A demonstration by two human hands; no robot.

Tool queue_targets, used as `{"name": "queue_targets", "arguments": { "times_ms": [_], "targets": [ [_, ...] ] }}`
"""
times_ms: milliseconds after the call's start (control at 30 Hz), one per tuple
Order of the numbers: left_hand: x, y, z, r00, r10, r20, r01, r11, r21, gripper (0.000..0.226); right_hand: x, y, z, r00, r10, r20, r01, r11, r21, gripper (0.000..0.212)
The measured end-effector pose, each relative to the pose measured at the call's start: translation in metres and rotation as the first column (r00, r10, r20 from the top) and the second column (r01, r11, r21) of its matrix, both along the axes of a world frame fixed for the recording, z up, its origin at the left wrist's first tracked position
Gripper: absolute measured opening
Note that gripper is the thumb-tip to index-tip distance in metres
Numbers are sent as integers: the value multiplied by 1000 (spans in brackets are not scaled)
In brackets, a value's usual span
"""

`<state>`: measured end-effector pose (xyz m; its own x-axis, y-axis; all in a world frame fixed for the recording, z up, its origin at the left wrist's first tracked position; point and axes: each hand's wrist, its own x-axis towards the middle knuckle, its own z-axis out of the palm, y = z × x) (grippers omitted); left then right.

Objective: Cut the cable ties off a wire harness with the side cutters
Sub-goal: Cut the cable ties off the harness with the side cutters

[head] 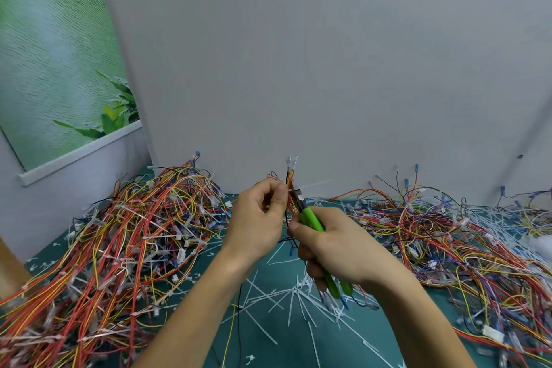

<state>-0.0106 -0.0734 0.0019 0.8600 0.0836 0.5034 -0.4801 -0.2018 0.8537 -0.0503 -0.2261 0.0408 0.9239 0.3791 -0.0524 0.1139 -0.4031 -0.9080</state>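
My left hand (pixel 263 212) pinches a thin wire harness (pixel 290 179) of red, yellow and black wires, held upright above the green mat, its clear connectors at the top. My right hand (pixel 334 245) grips the green-handled side cutters (pixel 310 218). The cutters' dark jaws sit against the harness just right of my left thumb, at a white cable tie (pixel 300 195). Whether the jaws are closed on the tie I cannot tell. The harness's lower wires hang down between my two hands.
A large heap of tied harnesses (pixel 125 236) lies on the left of the green mat (pixel 268 334). Another heap of wires (pixel 448 236) lies on the right. Several cut white ties (pixel 286 299) are scattered under my hands. A grey wall stands close behind.
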Motion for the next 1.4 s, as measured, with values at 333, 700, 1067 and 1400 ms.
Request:
{"name": "queue_targets", "arguments": {
  "times_ms": [333, 700, 1067, 1400],
  "targets": [
    [-8, 3, 5, 996, 48, 71, -60, 981, 185, 25, -2, -5, 4, 987, 90, -130, -82, 994, 67, 3],
    [-13, 3, 13, 992, 69, 106, -91, 971, 220, 22, 3, -4, -2, 993, 42, -109, -31, 995, 98, 16],
    [-12, 4, 11, 969, 103, 224, -175, 928, 329, 20, -2, -7, 6, 979, 110, -172, -96, 991, 90, 11],
    [-12, 7, 14, 969, 87, 229, -163, 929, 333, 21, 2, -9, 2, 988, 88, -130, -75, 992, 103, 19]
  ]
}}
